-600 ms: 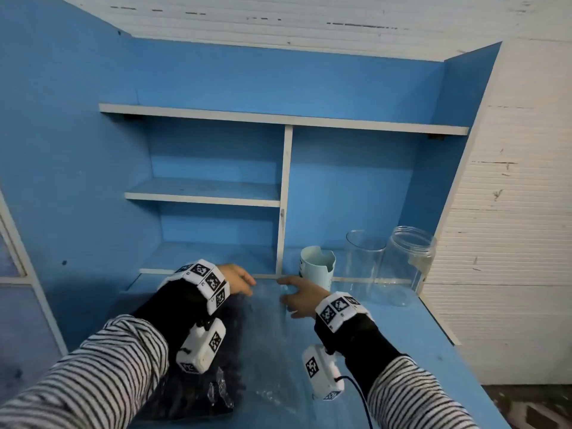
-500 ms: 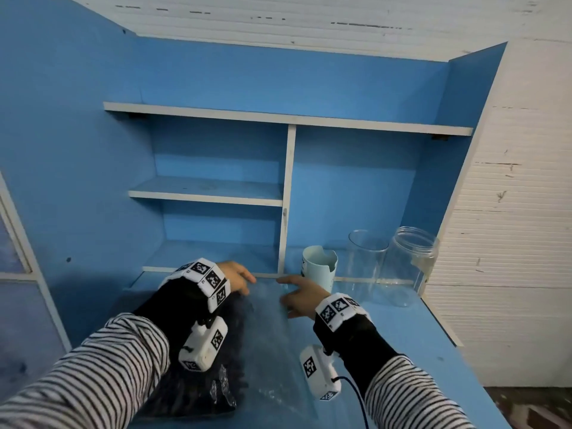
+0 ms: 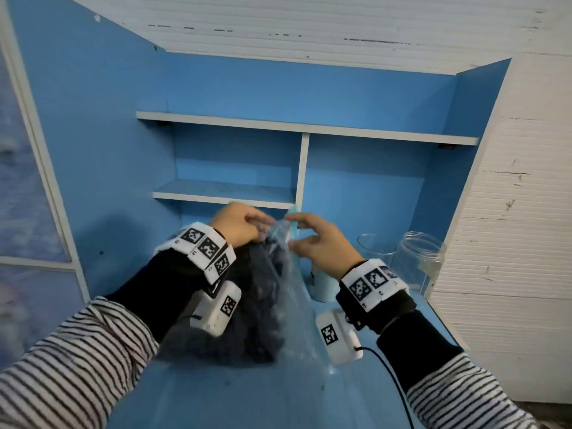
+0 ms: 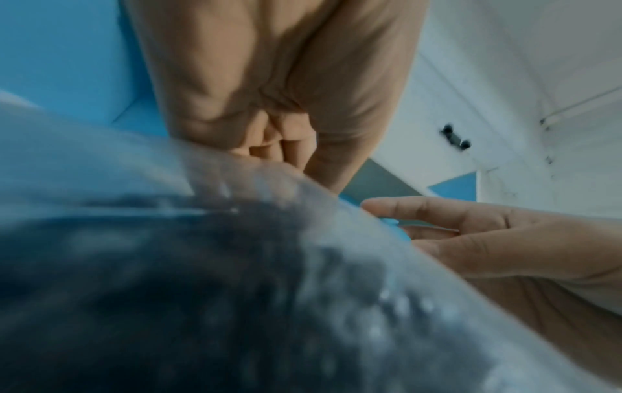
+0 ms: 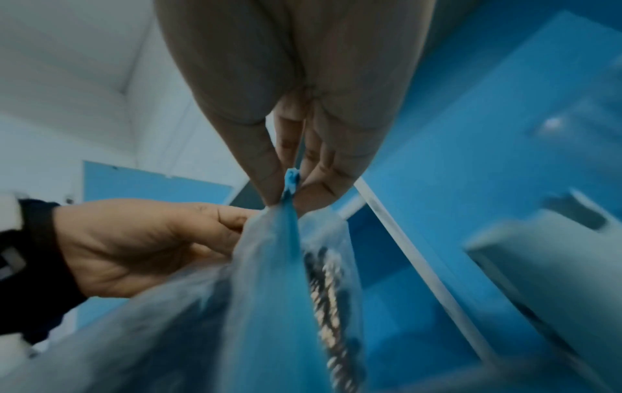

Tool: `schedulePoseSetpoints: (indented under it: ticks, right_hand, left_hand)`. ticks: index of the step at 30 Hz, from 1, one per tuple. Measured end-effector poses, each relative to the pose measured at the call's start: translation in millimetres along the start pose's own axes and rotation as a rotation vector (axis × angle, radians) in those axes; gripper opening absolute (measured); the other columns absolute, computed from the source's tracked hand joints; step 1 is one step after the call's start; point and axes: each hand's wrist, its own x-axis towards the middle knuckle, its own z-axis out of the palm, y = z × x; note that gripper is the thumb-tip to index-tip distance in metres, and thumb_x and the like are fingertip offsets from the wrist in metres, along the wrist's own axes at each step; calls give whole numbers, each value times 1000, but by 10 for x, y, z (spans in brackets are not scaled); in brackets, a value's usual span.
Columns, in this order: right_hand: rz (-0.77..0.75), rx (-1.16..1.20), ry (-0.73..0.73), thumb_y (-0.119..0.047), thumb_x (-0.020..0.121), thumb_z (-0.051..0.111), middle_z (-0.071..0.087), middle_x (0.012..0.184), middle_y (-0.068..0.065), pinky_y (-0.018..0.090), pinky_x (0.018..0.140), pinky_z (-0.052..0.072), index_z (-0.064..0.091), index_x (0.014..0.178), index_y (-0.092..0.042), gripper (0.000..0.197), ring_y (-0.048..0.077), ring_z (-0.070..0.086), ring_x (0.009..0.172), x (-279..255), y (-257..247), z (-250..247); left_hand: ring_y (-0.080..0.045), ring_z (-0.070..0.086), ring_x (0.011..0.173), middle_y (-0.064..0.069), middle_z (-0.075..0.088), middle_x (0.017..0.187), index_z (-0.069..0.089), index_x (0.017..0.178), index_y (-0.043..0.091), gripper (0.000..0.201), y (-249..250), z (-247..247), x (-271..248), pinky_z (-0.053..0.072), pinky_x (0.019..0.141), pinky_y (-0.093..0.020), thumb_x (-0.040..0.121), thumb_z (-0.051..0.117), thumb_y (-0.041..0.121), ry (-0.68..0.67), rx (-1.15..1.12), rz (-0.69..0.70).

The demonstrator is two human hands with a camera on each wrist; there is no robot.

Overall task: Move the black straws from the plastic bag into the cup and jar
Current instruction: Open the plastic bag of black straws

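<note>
Blue everywhere: blue desk (image 3: 235, 394), blue back wall, white-edged shelves (image 3: 223, 195) above. Plastic bag (image 3: 288, 292) raised off the desk by its top, bottom sagging toward the surface, so that the load hangs below the mouth. Black straws (image 3: 257, 308) all inside as a dark mass, none yet in a container. Left hand (image 3: 236, 224) curled tight on the gathered top of the film, taking the weight. Right hand (image 3: 315, 243) pinching the bag's upper edge between thumb and fingertips (image 5: 269, 191), a narrow grip, probably to part one layer from the other and open the mouth. Light blue cup (image 3: 322, 287) just beyond the bag and partly hidden by it, a clear glass (image 3: 376, 247) and the clear jar (image 3: 422, 261) to its right, all within easy reach for filling. Likely snag: thin film slipping from the pinch, or the bundle spilling once open.
</note>
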Motion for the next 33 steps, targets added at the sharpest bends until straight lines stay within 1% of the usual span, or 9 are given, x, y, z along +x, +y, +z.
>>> schedulePoseSetpoints:
  ticks: [3, 5, 8, 11, 14, 18, 24, 27, 33]
  right_hand:
    - [-140, 20, 56, -2, 88, 63, 55, 105, -14, 35, 73, 54, 57, 118, -34, 45, 25, 58, 64, -18, -377, -138]
    - [-211, 15, 69, -5, 90, 62, 57, 104, -13, 39, 68, 54, 57, 120, -35, 44, 24, 55, 61, -40, -554, -185]
    - [-252, -17, 81, -11, 91, 62, 62, 95, -18, 23, 60, 48, 62, 114, -34, 32, 9, 55, 58, -58, -630, -159]
    - [-246, -79, 93, -15, 93, 60, 66, 85, -22, 8, 65, 40, 71, 102, -26, 18, -4, 58, 63, -71, -545, -68]
    - [-236, -102, 93, -15, 93, 61, 72, 83, -13, 13, 69, 45, 73, 95, -28, 18, 0, 63, 72, -99, -467, -12]
    - [-264, -76, 69, -13, 92, 62, 73, 85, -11, 11, 71, 44, 74, 96, -24, 17, -1, 63, 73, -125, -504, 25]
    - [-308, -75, 131, -10, 89, 65, 70, 81, -8, 11, 74, 47, 73, 95, -21, 16, 6, 64, 76, -157, -573, 18]
    - [-313, -82, 177, -7, 86, 65, 71, 81, -8, 10, 74, 47, 74, 90, -20, 16, 2, 63, 74, -173, -591, -5]
    - [-332, -173, 186, -4, 84, 65, 71, 83, -10, 4, 71, 42, 74, 92, -19, 19, 3, 64, 80, -218, -598, -63]
  left_hand:
    - [6, 63, 77, 10, 70, 84, 71, 94, 25, 38, 288, -240, -70, 49, 79, -13, 79, 69, -10, 100, -171, 130]
    - [-1, 67, 83, 8, 72, 89, 70, 90, 26, 38, 359, -316, -136, 52, 82, -15, 79, 69, -10, 150, -296, 182]
    - [0, 67, 80, 7, 70, 87, 68, 89, 23, 36, 281, -325, -227, 52, 78, -14, 78, 69, -11, 143, -362, 194]
    - [-7, 65, 86, 2, 70, 91, 69, 94, 14, 22, 180, -303, -306, 50, 82, -15, 81, 70, -4, 32, -291, 129]
    - [-10, 66, 95, -2, 72, 104, 70, 100, 13, 14, 187, -337, -345, 49, 85, -11, 87, 69, 7, 57, -315, 131]
    - [-6, 66, 101, 4, 72, 106, 71, 103, 22, 15, 350, -373, -380, 49, 92, -18, 91, 65, 18, 75, -383, 207]
    - [-3, 67, 87, 7, 72, 94, 70, 89, 21, 9, 455, -324, -371, 50, 82, -13, 87, 69, 13, 103, -400, 284]
    - [-3, 64, 77, 7, 70, 84, 68, 80, 24, 18, 482, -321, -336, 51, 80, -16, 85, 70, 7, 148, -334, 322]
    - [4, 55, 58, 11, 64, 69, 67, 74, 27, 24, 566, -313, -321, 44, 61, -11, 84, 71, 5, 200, -237, 340]
